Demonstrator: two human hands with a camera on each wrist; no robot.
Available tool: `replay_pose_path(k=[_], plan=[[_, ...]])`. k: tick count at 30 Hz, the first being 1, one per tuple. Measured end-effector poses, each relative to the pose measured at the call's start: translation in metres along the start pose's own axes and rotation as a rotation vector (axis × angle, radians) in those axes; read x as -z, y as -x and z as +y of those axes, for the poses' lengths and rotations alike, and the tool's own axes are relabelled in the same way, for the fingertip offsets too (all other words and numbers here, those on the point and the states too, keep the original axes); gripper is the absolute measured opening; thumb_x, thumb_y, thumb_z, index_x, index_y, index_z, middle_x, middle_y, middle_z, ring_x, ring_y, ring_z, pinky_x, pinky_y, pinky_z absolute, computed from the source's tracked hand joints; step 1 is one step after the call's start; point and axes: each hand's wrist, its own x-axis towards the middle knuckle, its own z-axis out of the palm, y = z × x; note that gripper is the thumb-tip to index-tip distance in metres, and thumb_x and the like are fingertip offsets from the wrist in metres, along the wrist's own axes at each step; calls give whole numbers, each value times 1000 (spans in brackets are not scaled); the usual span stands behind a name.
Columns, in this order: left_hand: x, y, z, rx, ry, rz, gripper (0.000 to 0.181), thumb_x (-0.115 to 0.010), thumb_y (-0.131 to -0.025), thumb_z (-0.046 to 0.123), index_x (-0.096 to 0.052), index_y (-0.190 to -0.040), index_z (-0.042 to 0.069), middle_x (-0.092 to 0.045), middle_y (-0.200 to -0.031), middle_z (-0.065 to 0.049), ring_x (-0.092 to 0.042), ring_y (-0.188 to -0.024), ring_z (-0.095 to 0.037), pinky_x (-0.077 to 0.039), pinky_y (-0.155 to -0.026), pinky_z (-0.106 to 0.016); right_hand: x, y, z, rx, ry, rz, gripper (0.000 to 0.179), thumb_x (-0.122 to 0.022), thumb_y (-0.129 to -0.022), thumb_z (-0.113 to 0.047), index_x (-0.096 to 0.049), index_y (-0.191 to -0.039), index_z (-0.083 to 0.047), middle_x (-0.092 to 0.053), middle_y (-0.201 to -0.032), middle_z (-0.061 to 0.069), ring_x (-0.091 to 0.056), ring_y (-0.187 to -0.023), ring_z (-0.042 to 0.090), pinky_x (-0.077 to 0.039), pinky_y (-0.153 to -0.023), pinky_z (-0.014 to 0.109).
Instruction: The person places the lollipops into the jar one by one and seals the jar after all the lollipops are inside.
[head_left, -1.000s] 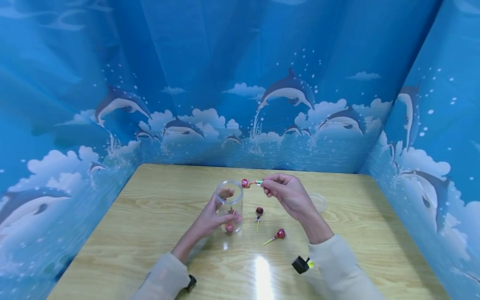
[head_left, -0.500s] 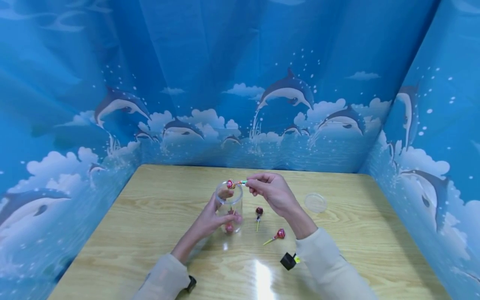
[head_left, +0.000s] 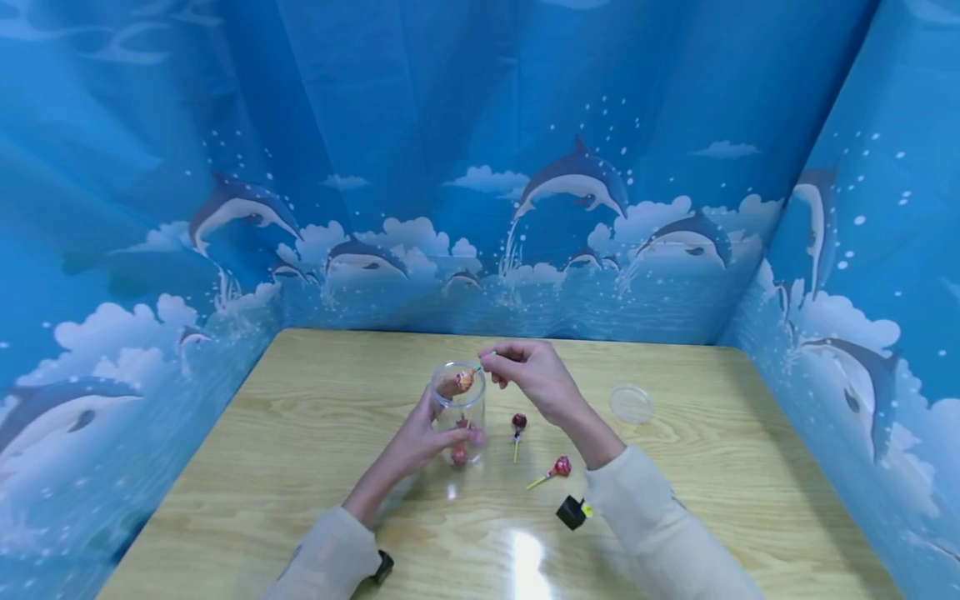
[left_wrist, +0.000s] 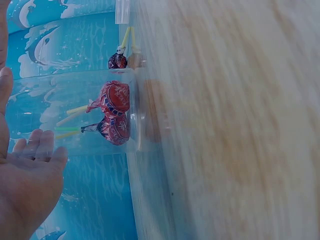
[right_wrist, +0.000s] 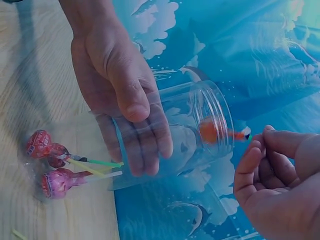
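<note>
My left hand [head_left: 420, 437] grips a clear plastic jar [head_left: 478, 412], its thumb on the near side and fingers round the back. Three wrapped lollipops lie at the jar's bottom, among them a red lollipop [right_wrist: 40, 144] and a pink lollipop [right_wrist: 56, 184]. Over the rim, my right hand [head_left: 534, 379] pinches the stick end of an orange lollipop [right_wrist: 209, 131]. That lollipop's head is inside the jar's mouth, while the fingertips stay just outside. In the left wrist view, two red lollipops [left_wrist: 116, 97] show through the jar wall.
On the wooden table [head_left: 315, 408], a dark lollipop [head_left: 519, 422] and a red lollipop [head_left: 561, 467] lie right of the jar. Farther right is a round clear lid [head_left: 632, 404]. A blue dolphin-print curtain [head_left: 450, 167] surrounds the table's back and sides.
The right hand has moved left, bringing the orange lollipop from beside the rim over the opening, then tipping its head down into the jar's mouth. The left hand and jar have stayed put.
</note>
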Motion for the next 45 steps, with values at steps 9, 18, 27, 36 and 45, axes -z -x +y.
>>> replay_pose_path(k=[9,18,27,36,45], plan=[[0,-2,0,-9,-9,-10,87,-88,-83,12,-38,-153,11,-49,-153,-9,-41,-144,-36,-29,-117,-68,-3,-1,-9,33,100,-27,27,-68,-102,-28,-74,-121,-11,-68,-91,12,-57,-77,24,-47,-64,27],[1,-1,-1,-38,-17,-12,86,-86,-83,8,-36,-154,6,-49,-153,-13,-40,-144,-38,-24,-119,-68,4,3,-7,43,117,-38,28,-69,-101,-27,-74,-123,-10,-69,-92,7,-59,-78,23,-50,-63,28],[-1,-1,0,-9,-17,-1,88,-87,-82,10,-36,-154,7,-49,-153,-9,-41,-144,-36,-26,-118,-68,23,20,5,1,118,-13,32,-67,-103,-28,-72,-126,-7,-68,-94,8,-59,-81,28,-50,-65,30],[-1,0,2,-8,-15,7,85,-87,-81,7,-40,-152,8,-50,-152,-10,-41,-144,-39,-24,-118,-68,50,48,32,-103,78,38,33,-68,-102,-26,-70,-126,-4,-68,-93,8,-57,-77,22,-52,-68,31],[-2,1,2,-9,-21,4,83,-86,-82,6,-40,-150,12,-49,-153,-11,-40,-144,-39,-25,-117,-69,71,78,61,-199,79,93,36,-69,-101,-22,-67,-127,3,-68,-93,6,-59,-80,22,-54,-73,35]])
